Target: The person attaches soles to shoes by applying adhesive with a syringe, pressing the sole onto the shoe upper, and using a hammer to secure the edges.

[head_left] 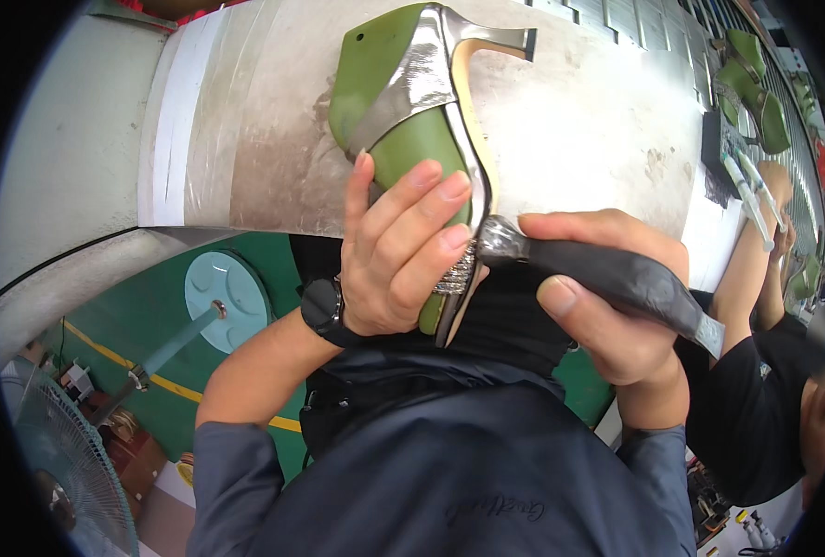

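A silver high-heeled sandal (pixel 428 70) sits on a green shoe last (pixel 372 65), its heel turned up to the right and its toe toward me. My left hand (pixel 398 246) is closed around the front half of the last, fingers across the green top. Beneath those fingers a glittering toe strap (pixel 452 277) shows in part. My right hand (pixel 617 306) grips a black-handled tool (pixel 617 276) with a rounded, silver-wrapped head. That head touches the edge of the sandal's sole (pixel 475 186) near the toe strap; the tool's exact kind is unclear.
The sandal's heel end lies over a stained, pale work surface (pixel 273 121). At right, a co-worker's arm (pixel 742 246) reaches near a dark box with white pens (pixel 745 181). More green lasts (pixel 751 93) stand beyond. A fan (pixel 69 464) and a light-blue round disc (pixel 228 295) are at lower left.
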A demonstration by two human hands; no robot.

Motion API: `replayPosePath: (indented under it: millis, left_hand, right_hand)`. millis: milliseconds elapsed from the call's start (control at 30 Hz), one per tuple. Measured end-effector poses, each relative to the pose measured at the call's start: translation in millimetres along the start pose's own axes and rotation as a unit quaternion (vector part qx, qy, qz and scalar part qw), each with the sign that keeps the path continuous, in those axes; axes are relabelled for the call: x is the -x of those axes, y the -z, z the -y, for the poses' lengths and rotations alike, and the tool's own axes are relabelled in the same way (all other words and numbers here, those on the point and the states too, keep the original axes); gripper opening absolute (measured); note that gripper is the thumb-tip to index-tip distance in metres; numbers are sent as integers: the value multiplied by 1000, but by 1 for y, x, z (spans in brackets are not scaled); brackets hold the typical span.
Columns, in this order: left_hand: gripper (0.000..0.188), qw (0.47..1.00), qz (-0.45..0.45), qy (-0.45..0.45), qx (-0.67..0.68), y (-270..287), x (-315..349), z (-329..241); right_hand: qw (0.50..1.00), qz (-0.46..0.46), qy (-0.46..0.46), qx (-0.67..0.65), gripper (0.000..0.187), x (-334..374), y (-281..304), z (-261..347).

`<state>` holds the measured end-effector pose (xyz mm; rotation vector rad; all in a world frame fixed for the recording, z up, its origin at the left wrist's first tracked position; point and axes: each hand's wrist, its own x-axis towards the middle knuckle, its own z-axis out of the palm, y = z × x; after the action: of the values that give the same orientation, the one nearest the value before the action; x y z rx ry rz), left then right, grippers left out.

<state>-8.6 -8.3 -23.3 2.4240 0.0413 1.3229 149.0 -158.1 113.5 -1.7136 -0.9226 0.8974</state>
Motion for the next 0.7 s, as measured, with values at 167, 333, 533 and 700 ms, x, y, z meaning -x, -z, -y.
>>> replayPosePath:
  millis: [167, 333, 533, 700]
  left_hand:
    - [33, 999, 13, 16, 25, 5, -2, -1]
    - [35, 998, 25, 39, 38, 9, -5, -4]
    - [38, 998, 12, 45, 40, 4, -4, -7]
    - [38, 998, 7, 42, 38, 6, -3, -7]
  right_hand:
    - [984, 47, 119, 124, 37, -4, 5, 8]
    - [961, 53, 190, 193, 37, -5, 0, 8]
    - [960, 88, 197, 180, 44, 2, -6, 9]
    - [960, 101, 197, 170, 43, 2, -11, 10]
